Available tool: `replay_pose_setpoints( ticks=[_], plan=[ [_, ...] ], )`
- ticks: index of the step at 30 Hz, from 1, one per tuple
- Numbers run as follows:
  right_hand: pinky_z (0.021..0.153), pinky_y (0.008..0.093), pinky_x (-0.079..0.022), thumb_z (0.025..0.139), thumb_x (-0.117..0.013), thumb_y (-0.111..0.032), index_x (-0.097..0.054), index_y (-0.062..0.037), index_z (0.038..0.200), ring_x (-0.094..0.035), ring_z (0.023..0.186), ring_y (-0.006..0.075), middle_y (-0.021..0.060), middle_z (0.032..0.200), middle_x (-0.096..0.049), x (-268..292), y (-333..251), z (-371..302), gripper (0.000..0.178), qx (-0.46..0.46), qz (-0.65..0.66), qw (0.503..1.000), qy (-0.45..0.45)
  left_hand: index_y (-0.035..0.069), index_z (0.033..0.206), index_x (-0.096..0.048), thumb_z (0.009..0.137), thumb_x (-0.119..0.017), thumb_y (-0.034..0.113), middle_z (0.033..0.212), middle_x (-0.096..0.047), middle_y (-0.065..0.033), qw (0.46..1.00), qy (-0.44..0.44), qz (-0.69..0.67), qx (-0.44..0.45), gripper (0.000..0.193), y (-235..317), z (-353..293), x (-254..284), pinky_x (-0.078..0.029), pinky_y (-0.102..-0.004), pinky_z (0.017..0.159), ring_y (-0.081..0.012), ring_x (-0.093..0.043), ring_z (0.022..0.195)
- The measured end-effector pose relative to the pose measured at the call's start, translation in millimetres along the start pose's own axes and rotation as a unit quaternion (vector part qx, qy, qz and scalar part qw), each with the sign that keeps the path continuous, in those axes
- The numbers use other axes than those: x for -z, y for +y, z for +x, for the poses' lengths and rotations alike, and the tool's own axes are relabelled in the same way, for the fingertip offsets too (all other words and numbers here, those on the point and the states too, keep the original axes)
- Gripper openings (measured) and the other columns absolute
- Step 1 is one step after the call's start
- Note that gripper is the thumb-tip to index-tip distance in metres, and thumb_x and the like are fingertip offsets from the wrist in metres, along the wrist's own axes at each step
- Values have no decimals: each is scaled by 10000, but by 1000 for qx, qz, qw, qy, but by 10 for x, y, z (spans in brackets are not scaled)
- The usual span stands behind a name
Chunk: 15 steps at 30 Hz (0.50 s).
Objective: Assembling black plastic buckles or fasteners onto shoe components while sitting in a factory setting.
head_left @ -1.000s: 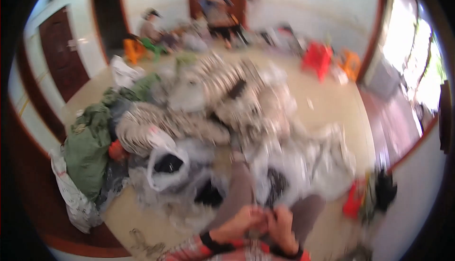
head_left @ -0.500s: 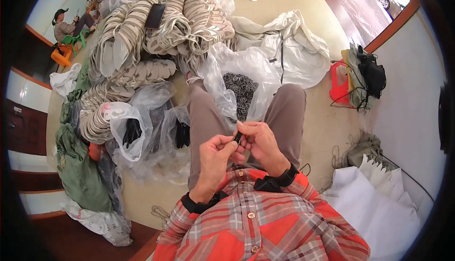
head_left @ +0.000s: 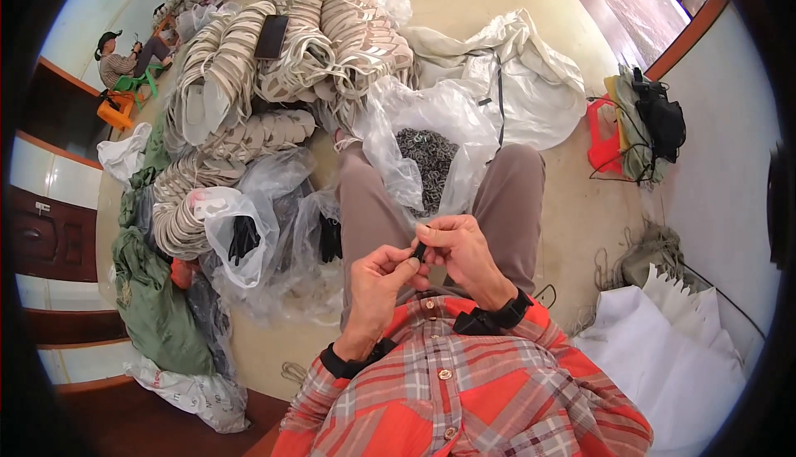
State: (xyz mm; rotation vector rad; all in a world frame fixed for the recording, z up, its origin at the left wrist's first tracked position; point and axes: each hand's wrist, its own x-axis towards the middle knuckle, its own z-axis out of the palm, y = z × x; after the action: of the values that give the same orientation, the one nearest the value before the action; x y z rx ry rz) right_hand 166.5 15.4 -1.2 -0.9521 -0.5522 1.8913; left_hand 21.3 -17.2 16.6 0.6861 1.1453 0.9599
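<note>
Above my lap, both hands come together on a small black strap-like piece point(head_left: 419, 251). My left hand point(head_left: 380, 284) pinches its lower end between thumb and fingers. Thumb and fingertips of my right hand point(head_left: 466, 256) close on its upper end; the rest of the piece is hidden by the fingers. Just beyond, between my knees, a clear plastic bag point(head_left: 387, 138) lies open with a heap of small dark metal buckles or rings point(head_left: 429, 167) in it. To the left, an open clear bag point(head_left: 217, 223) holds black strips point(head_left: 244, 240).
Bundled beige shoe uppers point(head_left: 224, 67) are piled at left, a phone point(head_left: 271, 37) on top. A white sack point(head_left: 539, 84) lies ahead, green cloth point(head_left: 153, 308) at left. A red stool point(head_left: 604, 133) and white sheets point(head_left: 655, 357) are at right. Another person point(head_left: 120, 63) sits far left.
The view has shifted slightly, so the scene sits a little further right. Both hands still grip the black piece, with only small finger movements.
</note>
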Motion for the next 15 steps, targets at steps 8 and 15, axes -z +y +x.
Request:
replay_pose_setpoints(
  ticks=[8, 15],
  plan=[
    [442, 180, -328, 813, -647, -144, -653, -6, 722, -477, 516, 42, 18, 634, -595, -33, 20, -28, 165, 45, -73, 996, -7, -35, 855, -595, 817, -569, -24, 815, -638, -123, 1000, 9, -11, 15, 47, -9, -45, 15, -530, -286, 603, -169, -624, 658],
    [455, 238, -362, 763, -676, -114, -631, 6, 696, -476, 511, 85, 28, 608, -552, -71, -57, -16, 144, 233, -337, 912, 33, -28, 848, -584, 826, -570, 2, 780, -636, -110, 1000, 6, 3, 23, 40, 24, 85, 0, -526, -279, 589, -161, -624, 643]
  ],
)
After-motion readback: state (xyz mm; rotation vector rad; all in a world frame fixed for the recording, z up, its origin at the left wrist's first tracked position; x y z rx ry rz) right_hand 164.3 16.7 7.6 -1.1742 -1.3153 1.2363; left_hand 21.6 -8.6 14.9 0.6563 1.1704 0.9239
